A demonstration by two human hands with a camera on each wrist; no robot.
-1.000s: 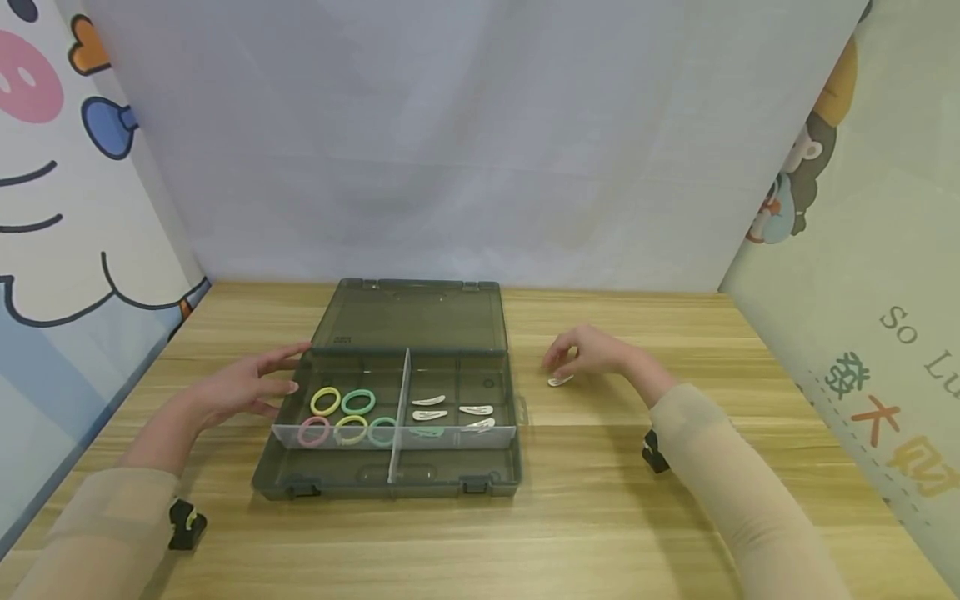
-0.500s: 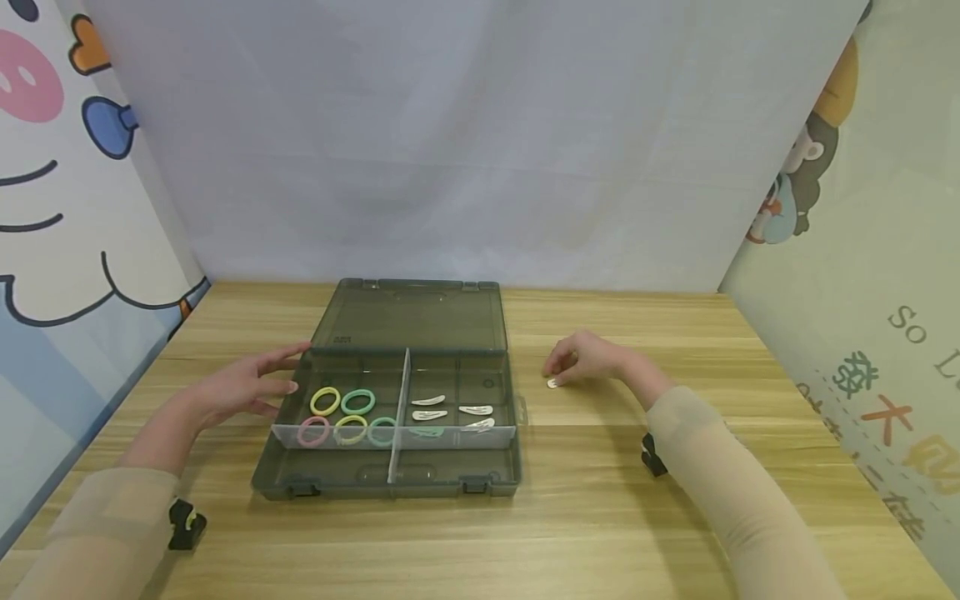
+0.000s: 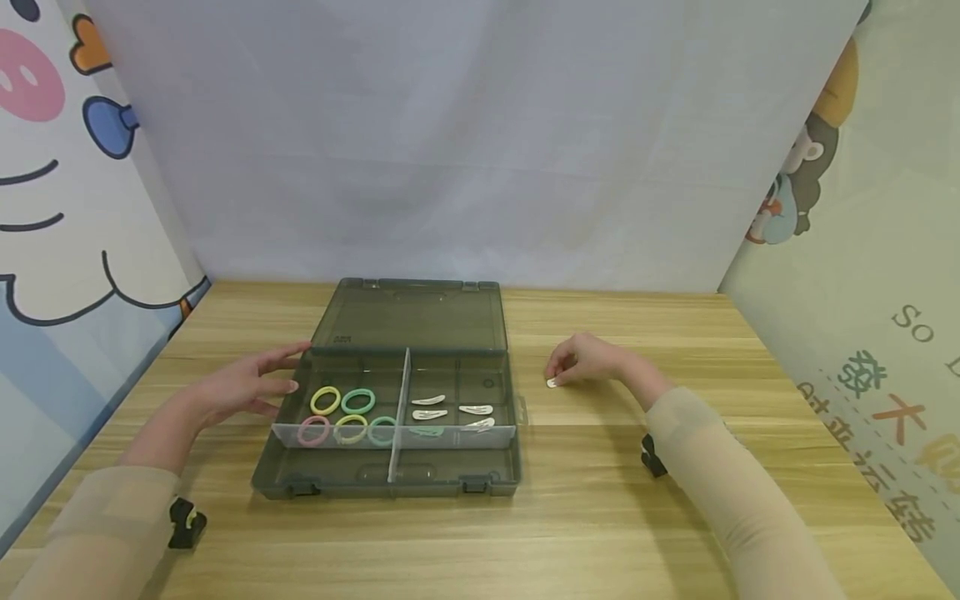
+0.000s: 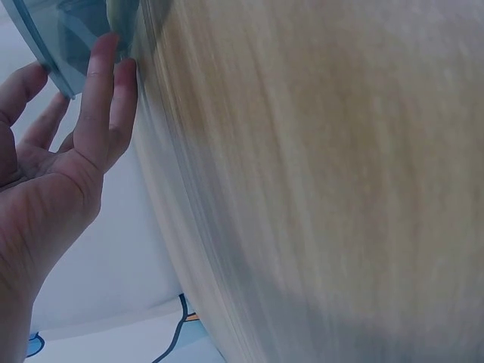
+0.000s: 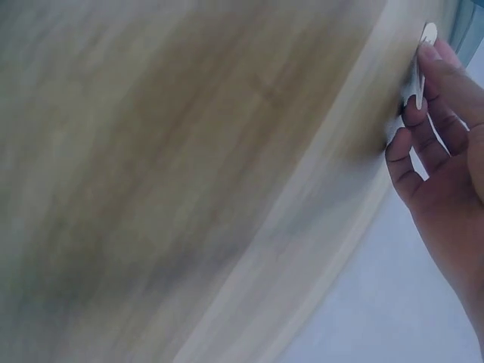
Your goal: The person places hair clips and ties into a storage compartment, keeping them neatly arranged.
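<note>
My right hand (image 3: 588, 358) is low over the table, right of the box, and pinches a white hair clip (image 5: 420, 83) between thumb and fingers. In the head view only the clip's rounded end shows under the fingertips. My left hand (image 3: 243, 385) rests with spread, nearly straight fingers against the left side of a see-through grey-green divided box (image 3: 457, 487), its lid (image 3: 416, 312) laid back. The left wrist view shows those fingertips on the box corner (image 4: 72, 64). Several white hair clips (image 3: 430, 415) and one green clip (image 3: 427, 432) lie in the right compartment.
Yellow, green and pink hair ties (image 3: 360, 402) lie in the box's left compartment. White dividers (image 3: 405, 392) split the box, and its front compartments hold nothing. The wooden table (image 3: 600, 517) ends at a white curtain (image 3: 480, 150) behind; printed panels stand at both sides.
My right fingers have closed on the hair clip, and the hand has shifted very slightly. More of the clip is now covered by the fingers. The left hand and the box stay put.
</note>
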